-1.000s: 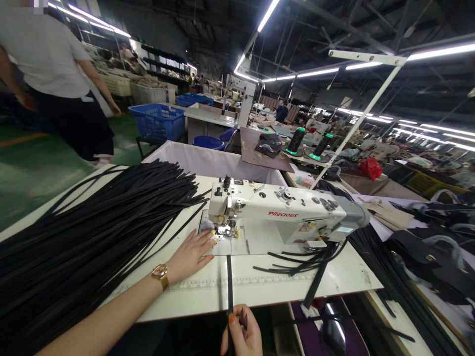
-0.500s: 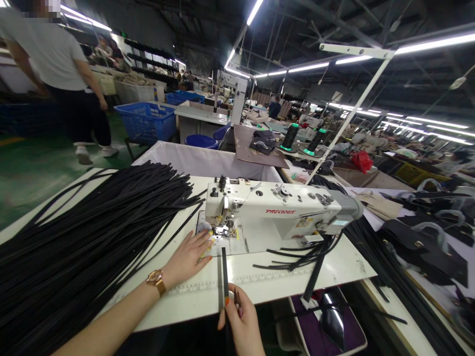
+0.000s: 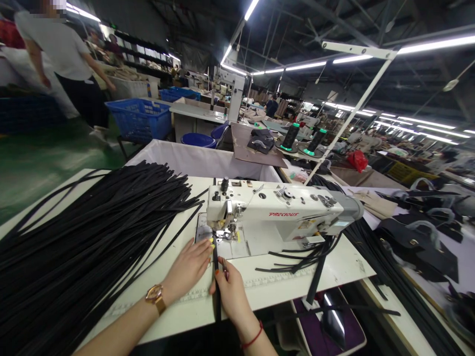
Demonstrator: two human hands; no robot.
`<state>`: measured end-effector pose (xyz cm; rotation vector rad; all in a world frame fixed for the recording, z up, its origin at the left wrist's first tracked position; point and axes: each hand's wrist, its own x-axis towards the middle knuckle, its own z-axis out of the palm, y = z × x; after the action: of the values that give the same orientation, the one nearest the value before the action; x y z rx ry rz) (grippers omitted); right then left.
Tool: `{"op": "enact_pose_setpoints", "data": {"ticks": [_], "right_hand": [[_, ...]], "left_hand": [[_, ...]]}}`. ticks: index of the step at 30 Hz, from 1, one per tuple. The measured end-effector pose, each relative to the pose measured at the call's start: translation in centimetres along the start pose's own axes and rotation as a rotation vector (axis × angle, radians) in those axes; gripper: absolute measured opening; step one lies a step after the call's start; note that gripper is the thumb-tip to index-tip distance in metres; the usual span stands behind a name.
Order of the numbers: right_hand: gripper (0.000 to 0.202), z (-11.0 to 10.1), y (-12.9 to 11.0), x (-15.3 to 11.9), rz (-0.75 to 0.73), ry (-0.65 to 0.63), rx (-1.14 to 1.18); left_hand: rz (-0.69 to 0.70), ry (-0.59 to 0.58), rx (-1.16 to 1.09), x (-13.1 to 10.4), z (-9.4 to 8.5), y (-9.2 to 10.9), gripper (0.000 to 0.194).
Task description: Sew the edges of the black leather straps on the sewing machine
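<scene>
Head view shows the right hand [image 3: 230,287] nearest, its thumb and fingers pinching a narrow black strip [image 3: 217,307], with a small dark tool, too small to identify, also tucked in its grasp. A red cord [image 3: 253,336] circles that wrist. The strip hangs over the table edge below the right hand and runs forward from it past the left hand's fingertips, up to the needle area. Just left of the right hand, the left hand [image 3: 191,264] lies flattened, fingers stretched forward beside the strip; whether they press on it I cannot tell. A gold watch [image 3: 154,295] sits on the left wrist. Directly ahead of both hands stands a white sewing machine [image 3: 276,215], its body reaching off to their right. Left of the left hand, a big heap of black strips [image 3: 111,222] covers much of the table [image 3: 260,294]; right of the right hand, a smaller bunch of strips [image 3: 297,262] lies before the machine. Beyond the hands and machine are a pale lined bin [image 3: 200,160], two black thread spools [image 3: 290,137] ahead and to the right, and, farther off to the left, a blue basket [image 3: 141,121] and a person in a light top [image 3: 61,49]
</scene>
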<state>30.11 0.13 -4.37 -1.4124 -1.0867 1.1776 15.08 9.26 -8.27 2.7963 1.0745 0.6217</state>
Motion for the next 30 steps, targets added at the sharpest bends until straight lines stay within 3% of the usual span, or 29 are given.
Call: {"op": "enact_pose_setpoints", "data": {"ticks": [8, 30], "right_hand": [[0.019, 0.13, -0.14, 0.94, -0.019, -0.025, -0.085], [0.022, -0.09, -0.05, 0.24, -0.027, -0.004, -0.032]], "left_hand": [[0.030, -0.026, 0.043, 0.09, 0.35, -0.38, 0.039], [-0.005, -0.080, 0.038, 0.55, -0.09, -0.15, 0.041]]}}
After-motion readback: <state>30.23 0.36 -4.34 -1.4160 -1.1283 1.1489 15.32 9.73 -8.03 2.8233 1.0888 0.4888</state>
